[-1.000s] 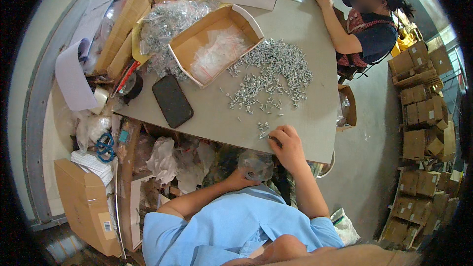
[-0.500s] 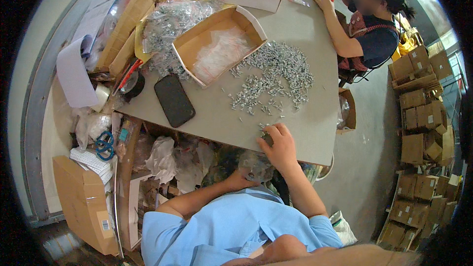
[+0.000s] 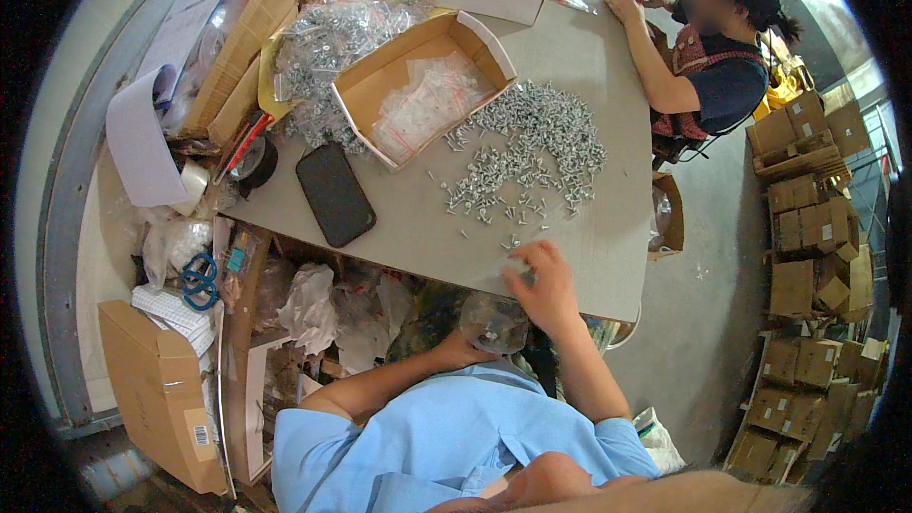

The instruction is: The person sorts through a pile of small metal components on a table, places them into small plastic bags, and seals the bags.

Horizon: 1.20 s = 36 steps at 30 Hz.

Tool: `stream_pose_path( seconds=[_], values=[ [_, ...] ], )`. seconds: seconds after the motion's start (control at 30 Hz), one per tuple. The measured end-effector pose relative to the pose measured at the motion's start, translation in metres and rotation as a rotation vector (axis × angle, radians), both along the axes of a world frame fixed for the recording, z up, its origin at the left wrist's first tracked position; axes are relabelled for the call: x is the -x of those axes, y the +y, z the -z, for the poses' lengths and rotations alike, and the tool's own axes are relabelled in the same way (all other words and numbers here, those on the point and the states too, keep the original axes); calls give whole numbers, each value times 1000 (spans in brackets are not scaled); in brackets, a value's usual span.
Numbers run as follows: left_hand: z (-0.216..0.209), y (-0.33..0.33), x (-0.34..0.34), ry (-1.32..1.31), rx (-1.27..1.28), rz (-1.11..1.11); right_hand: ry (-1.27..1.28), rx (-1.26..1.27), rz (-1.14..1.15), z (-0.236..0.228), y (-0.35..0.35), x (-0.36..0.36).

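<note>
A loose pile of small silvery screws (image 3: 570, 147) is spread over the grey table (image 3: 427, 261). By the near edge, my right hand (image 3: 546, 290) hovers with thumb and fingers apart, slightly blurred. A few stray screws (image 3: 514, 241) lie just beyond its fingertips. Below the table edge, my left hand (image 3: 463, 349) grips a clear plastic bag (image 3: 496, 321); small dark bits show inside it. An open cardboard box (image 3: 356, 95) with flat clear bags (image 3: 427, 104) stands beyond the pile. Left of the screws rests a black phone (image 3: 335, 195).
Filled bags of screws (image 3: 328, 66) heap up at the back left, near a tape roll (image 3: 255, 166) and blue-handled scissors (image 3: 199, 282). A co-worker (image 3: 703, 66) sits at the far right side. Stacked cartons (image 3: 793, 290) line the right; an open shelf (image 3: 323, 309) lies under the table.
My right hand has drawn slightly back from the tabletop, and its fingers have spread. The clear bag in my left hand shows more fully. The co-worker's hands have shifted.
</note>
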State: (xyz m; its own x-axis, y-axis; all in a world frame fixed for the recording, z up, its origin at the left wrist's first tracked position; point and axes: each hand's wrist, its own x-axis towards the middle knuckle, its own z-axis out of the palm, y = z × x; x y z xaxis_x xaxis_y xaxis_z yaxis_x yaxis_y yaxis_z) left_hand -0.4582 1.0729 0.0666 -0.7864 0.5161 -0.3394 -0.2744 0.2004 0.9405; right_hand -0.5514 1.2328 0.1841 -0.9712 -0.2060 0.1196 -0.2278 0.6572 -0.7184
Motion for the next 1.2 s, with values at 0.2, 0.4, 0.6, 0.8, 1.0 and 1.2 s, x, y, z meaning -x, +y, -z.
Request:
stream_pose_path(
  seconds=[0.2,0.4,0.6,0.8,1.0,1.2],
  values=[
    [1,-3,2,73,146,97,220,-152,-8,11,-11,18],
    [28,-1,-5,85,31,60,-154,-126,-433,-4,-3,-5],
    [-8,-5,7,-71,99,173,57,-63,81,2,14,28],
    [-8,-2,2,12,138,60,165,-152,111,9,-3,46],
    [-8,-5,2,-57,179,98,145,-245,35,10,-2,27],
    [39,2,-2,237,-41,42,-93,-121,-383,-8,4,-12]
  ],
)
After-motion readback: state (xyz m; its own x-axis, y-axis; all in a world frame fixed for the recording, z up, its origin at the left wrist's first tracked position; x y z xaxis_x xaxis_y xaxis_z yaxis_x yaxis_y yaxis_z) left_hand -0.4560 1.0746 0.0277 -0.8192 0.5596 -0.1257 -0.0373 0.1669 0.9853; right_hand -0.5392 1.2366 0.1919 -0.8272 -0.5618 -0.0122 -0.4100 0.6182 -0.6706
